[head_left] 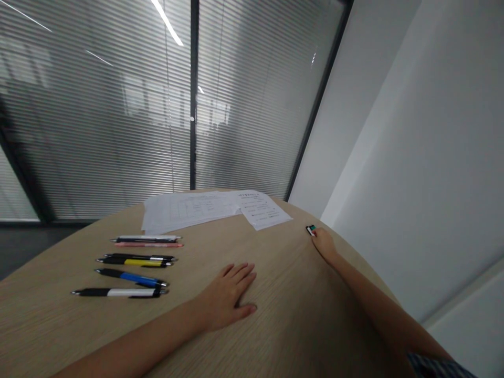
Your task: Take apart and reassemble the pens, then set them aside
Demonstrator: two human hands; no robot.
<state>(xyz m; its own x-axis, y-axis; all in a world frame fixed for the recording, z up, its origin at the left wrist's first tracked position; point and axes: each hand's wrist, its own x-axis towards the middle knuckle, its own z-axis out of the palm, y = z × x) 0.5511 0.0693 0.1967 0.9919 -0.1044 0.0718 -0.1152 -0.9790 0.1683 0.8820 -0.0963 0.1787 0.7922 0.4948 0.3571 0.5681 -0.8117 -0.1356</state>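
Observation:
My left hand lies flat on the table, fingers stretched out, with nothing in it. At the table's right side, my right hand grips a small flat black, green and white object by its near end; its kind is too small to make out. Left of my left hand lie several pens in a loose column: a white-and-black pen nearest me, a blue-and-black pen, a yellow-and-black pen, a black pen, a pink pen and a silver pen.
Printed paper sheets lie at the far side of the round wooden table, with another printed sheet overlapping them on the right. Glass panels with blinds stand behind. A white wall runs close along the right edge.

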